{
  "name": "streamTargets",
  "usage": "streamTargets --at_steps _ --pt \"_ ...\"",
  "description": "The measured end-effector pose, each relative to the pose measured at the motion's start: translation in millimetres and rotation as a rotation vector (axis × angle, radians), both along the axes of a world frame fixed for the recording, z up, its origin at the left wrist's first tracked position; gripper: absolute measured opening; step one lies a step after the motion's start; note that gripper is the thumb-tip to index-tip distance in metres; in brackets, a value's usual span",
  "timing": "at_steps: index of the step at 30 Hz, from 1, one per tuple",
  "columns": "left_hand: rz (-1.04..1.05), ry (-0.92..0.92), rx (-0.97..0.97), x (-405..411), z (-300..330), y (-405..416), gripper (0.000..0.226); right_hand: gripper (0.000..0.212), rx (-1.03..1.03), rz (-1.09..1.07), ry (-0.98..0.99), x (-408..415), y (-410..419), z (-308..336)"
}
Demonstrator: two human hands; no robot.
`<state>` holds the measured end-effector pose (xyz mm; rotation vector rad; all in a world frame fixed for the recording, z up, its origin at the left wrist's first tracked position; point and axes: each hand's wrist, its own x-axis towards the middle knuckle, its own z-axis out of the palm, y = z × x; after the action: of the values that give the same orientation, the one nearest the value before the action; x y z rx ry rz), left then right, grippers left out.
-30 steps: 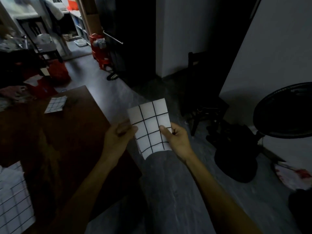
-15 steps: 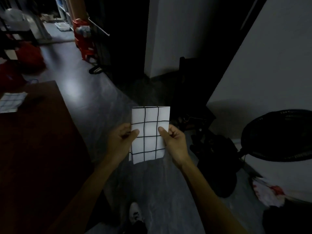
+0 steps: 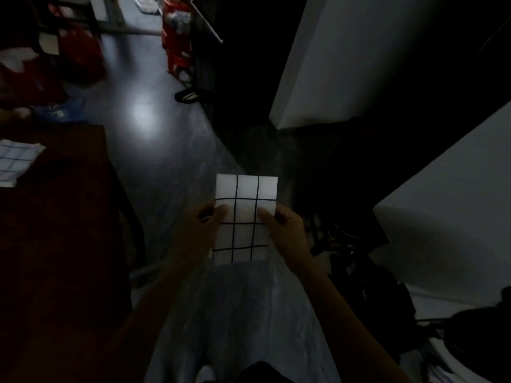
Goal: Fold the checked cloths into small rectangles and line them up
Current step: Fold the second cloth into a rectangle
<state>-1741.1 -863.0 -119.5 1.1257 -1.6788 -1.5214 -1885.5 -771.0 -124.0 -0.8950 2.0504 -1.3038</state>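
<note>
Held cloth: a folded checked cloth (image 3: 244, 219), white with thin black grid lines, is held upright in the air over the grey floor (image 3: 166, 150), off the right edge of the desk (image 3: 69, 230). A flat, crisp rectangle is formed, taller than wide, three squares across.
Left hand: the left hand (image 3: 203, 230) is placed at the cloth's left edge; the thumb is laid on the front, the fingers are curled behind. The grip is closed in a pinch on the cloth.
Right hand: the right hand (image 3: 284, 230) is set at the right edge in the mirrored pose, thumb on the front. The cloth is pinched in this grip too.
Arms: both forearms are stretched forward from the bottom of the view, converging on the cloth.
Second cloth: another folded checked cloth (image 3: 15, 161) is laid flat near the desk's far edge, partly cut off by the frame.
Desk: a dark reddish-brown, smooth top is seen.
</note>
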Motion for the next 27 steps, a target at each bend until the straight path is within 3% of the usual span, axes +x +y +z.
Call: streamTargets --at_steps 8,15,17,23,27 --pt "0.199 -0.028 0.042 -40.8 -22.0 -122.3 0.019 0.013 -0.012 0.183 -0.114 -53.7 -153.9 -24.0" --pt "0.39 0.021 0.052 -111.4 -10.4 -245.0 0.011 0.011 -0.112 0.385 -0.24 -141.2 -316.8 -19.6" --pt "0.443 0.035 0.041 -126.7 3.3 -282.0 0.01 0.006 -0.107 0.446 -0.214 -162.0 -367.2 -5.3" --pt "0.604 0.06 0.051 -136.7 11.9 -380.3 0.01 0.022 -0.135 0.639 -0.139 -173.1 -498.7 17.3" --pt "0.75 0.06 0.039 -134.6 -2.4 -448.8 0.009 0.011 -0.135 0.749 -0.14 -165.2 -578.2 8.3"
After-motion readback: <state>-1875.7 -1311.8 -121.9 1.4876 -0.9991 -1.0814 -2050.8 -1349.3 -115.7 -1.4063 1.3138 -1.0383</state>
